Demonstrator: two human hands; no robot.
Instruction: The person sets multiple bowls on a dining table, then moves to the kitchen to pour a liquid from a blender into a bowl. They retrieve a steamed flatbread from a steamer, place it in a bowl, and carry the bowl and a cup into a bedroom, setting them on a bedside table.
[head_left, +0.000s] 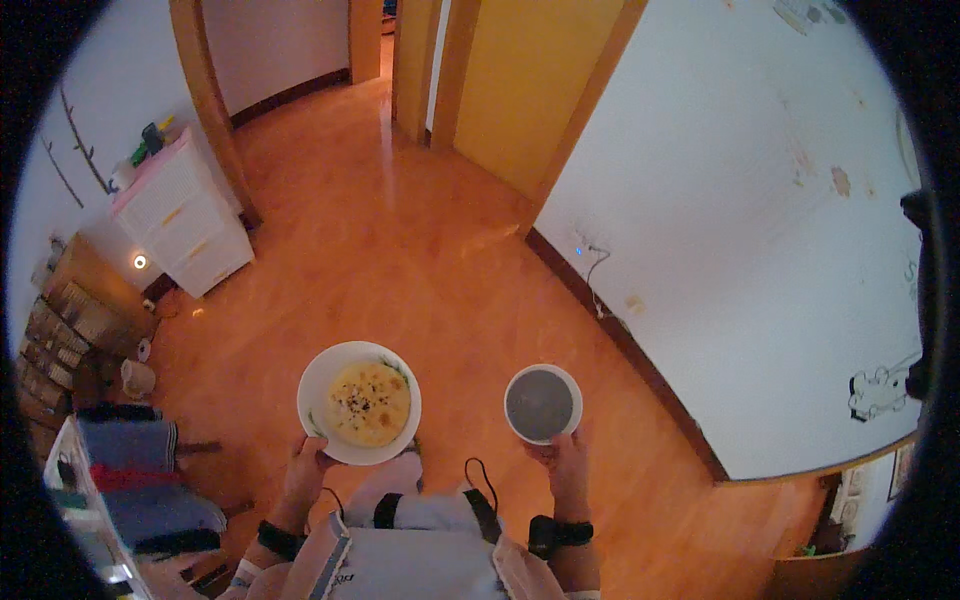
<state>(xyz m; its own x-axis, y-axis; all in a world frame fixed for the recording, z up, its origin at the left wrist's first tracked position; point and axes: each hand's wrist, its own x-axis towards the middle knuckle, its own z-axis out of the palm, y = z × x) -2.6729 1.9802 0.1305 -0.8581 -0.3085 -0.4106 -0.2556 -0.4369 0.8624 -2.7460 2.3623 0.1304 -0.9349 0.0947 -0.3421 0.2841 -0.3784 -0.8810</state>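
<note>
My left hand grips the lower left rim of a white bowl with green leaf patterns inside. In it lies a round, pale yellow food sprinkled with dark bits, perhaps a flatbread or pancake. On the other side, my right hand is closed around the near side of a smaller white bowl, filled with a greyish liquid or porridge. Both bowls are held level in front of me, apart from each other, above the floor. Some fingers are hidden under the bowls.
Reddish-orange floor stretches ahead to a wooden doorway and a yellow door. On the left stand a white drawer cabinet and a chair with blue and red cloth. Along the right wall, a cable hangs.
</note>
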